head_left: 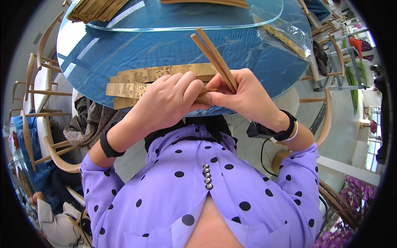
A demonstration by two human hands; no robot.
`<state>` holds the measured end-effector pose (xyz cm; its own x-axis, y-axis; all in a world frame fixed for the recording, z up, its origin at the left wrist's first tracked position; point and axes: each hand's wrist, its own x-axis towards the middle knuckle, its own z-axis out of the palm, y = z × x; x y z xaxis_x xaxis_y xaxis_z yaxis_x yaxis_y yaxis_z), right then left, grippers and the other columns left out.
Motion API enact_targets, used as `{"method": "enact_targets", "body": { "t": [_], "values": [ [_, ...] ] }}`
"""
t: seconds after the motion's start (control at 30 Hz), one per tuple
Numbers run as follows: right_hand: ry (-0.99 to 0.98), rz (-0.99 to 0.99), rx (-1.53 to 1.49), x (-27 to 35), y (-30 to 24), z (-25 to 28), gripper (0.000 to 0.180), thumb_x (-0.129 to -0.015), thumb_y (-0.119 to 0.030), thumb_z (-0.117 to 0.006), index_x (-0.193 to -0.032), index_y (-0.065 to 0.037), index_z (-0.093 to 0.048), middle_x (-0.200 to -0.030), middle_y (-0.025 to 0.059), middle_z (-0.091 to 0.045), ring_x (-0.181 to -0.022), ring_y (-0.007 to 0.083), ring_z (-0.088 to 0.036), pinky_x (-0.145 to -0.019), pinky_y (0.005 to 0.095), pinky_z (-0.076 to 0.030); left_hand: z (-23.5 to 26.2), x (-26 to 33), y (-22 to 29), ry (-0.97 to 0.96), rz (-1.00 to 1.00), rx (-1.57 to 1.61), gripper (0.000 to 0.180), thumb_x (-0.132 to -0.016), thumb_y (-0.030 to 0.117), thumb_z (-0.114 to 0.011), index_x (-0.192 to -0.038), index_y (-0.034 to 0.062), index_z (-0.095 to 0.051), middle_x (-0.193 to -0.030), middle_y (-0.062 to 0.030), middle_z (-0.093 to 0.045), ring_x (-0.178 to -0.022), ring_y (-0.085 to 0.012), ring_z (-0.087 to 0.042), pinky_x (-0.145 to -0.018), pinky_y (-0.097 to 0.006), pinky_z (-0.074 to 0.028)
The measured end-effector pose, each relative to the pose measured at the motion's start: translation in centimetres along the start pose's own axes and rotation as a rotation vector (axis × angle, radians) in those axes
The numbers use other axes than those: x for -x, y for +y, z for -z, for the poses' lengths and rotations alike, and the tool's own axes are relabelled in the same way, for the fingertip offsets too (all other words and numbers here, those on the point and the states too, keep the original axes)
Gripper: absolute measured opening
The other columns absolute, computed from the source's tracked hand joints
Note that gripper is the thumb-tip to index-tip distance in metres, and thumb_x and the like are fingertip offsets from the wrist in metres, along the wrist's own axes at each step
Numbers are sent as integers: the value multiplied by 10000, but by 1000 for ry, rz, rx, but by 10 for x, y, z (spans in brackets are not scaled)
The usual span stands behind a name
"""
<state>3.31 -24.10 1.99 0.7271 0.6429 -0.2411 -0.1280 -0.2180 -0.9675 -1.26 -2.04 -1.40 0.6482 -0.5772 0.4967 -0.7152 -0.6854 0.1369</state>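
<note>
A pair of wooden chopsticks (213,58) slants up and to the left from my right hand (250,97), held between its thumb and fingers. My left hand (169,99) is closed, back upward, around a narrow brown paper sleeve (201,99). The sleeve's end meets my right thumb and fingertips. Whether the chopstick tips touch the sleeve is hidden by my fingers. Beneath and beyond my left hand, several flat printed brown paper sleeves (128,89) lie fanned out along the table's near edge.
The blue marbled table (136,49) carries a raised glass turntable (186,29). A stack of brown strips (97,9) sits far left, with another bundle (204,2) at the far middle. A clear plastic bag (285,35) lies far right. Wooden chairs (51,93) stand around.
</note>
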Motion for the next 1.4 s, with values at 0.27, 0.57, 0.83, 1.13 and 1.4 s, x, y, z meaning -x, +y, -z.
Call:
{"method": "enact_targets", "body": {
  "t": [0.27, 0.57, 0.83, 1.13, 1.4],
  "values": [
    [54, 63, 90, 0, -2, -4, 256, -899, -212, -819, -929, 18, -711, -713, -33, -566, -672, 40, -509, -602, 232, -425, 10, 1, -2, -106, 40, -48, 506, -825, 431, -753, -1052, 44, -518, -924, -91, -536, -795, -262, -612, -689, -367, -499],
    [364, 539, 1060, 27, -17, 26, 325, -916, -358, -770, -879, -56, -656, -668, 97, -502, -576, 237, -513, -506, 320, -398, 22, 7, -21, -42, 145, -98, 522, -810, 402, -787, -1083, 38, -531, -947, -88, -559, -818, -262, -633, -700, -375, -509],
    [538, 855, 1496, 31, -18, 20, 362, -867, -382, -786, -848, -46, -652, -671, 39, -495, -572, 200, -515, -473, 309, -410, 18, 7, -22, -7, 149, -83, 518, -820, 424, -770, -1067, 39, -529, -928, -93, -549, -797, -272, -622, -692, -374, -503],
    [356, 582, 1213, 32, -18, 12, 341, -908, -352, -749, -835, -33, -657, -668, 68, -552, -570, 252, -576, -490, 359, -451, 15, 5, -22, 24, 127, -120, 492, -861, 472, -712, -984, 55, -485, -877, -79, -500, -727, -233, -584, -649, -347, -484],
    [366, 616, 1198, 25, -13, 8, 331, -910, -343, -749, -813, -44, -644, -664, 67, -553, -565, 243, -577, -483, 355, -442, 20, 0, -19, 76, 92, -187, 555, -870, 516, -689, -1094, 34, -532, -994, -83, -549, -797, -211, -591, -674, -312, -485]
  ]
}}
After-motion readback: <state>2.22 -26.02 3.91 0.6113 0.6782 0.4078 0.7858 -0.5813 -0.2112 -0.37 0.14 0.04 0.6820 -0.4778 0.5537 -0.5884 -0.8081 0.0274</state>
